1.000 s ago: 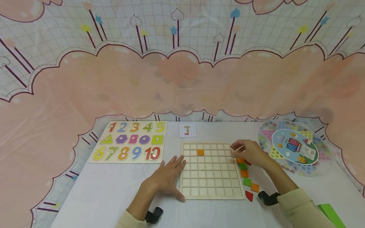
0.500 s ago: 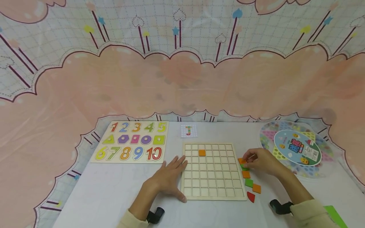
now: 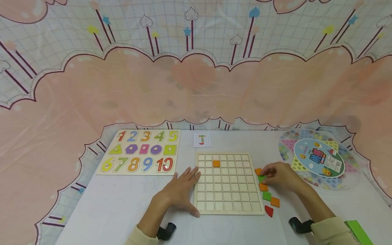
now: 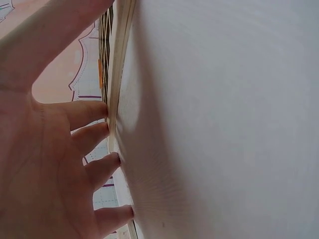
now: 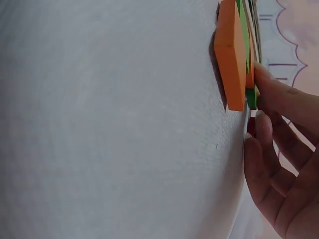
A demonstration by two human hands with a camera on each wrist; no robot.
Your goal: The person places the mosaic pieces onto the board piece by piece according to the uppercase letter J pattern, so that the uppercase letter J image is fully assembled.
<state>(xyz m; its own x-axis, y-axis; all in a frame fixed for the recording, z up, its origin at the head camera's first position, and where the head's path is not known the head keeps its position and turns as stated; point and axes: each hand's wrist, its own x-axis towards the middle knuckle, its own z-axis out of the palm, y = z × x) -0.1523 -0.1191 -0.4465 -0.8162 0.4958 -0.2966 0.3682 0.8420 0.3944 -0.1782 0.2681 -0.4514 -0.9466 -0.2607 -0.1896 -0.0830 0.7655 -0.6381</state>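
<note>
A pale wooden grid board [image 3: 228,188] lies on the table, with one orange square tile [image 3: 216,163] in a cell of its second row. My left hand [image 3: 179,190], fingers spread and straight, rests along the board's left edge; the left wrist view shows its fingertips [image 4: 113,159] against that edge. To the right of the board, my right hand [image 3: 280,175] has its thumb and finger on a green square tile [image 3: 261,179], which seems pinched between them. An orange tile [image 5: 232,59] and a red piece [image 5: 251,125] sit close by in the right wrist view.
Below the right hand lie a second green tile [image 3: 266,196], an orange tile [image 3: 275,202] and a red quarter-round piece [image 3: 268,211]. A number puzzle [image 3: 139,152] is at the left, a card with a J [image 3: 202,140] behind the board, and a round package [image 3: 318,158] at the right.
My right hand has moved from the board's upper right edge down and right to the green tile, and stays there since half a second ago. The left hand has not moved.
</note>
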